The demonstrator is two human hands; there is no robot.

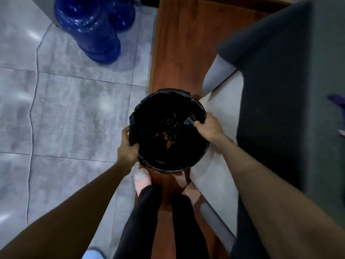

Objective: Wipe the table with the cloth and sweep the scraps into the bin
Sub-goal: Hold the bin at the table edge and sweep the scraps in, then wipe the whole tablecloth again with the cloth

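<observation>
A round bin (149, 161) lined with a black plastic bag is in the middle of the view, low over a strip of wooden floor. Orange scraps (169, 142) lie at its bottom. My left hand (127, 146) grips the bin's left rim, thumb inside. On the right rim my right hand (209, 128) grips the edge of the bag. The dark grey table (291, 90) fills the right side. A purple cloth (337, 101) shows at its far right edge, partly cut off.
Two blue water jugs (93, 28) stand on the grey tiled floor at the upper left. A pale table leg (214, 79) angles down beside the bin, over a light rug (222, 113). My feet in slippers (142, 179) are just below the bin.
</observation>
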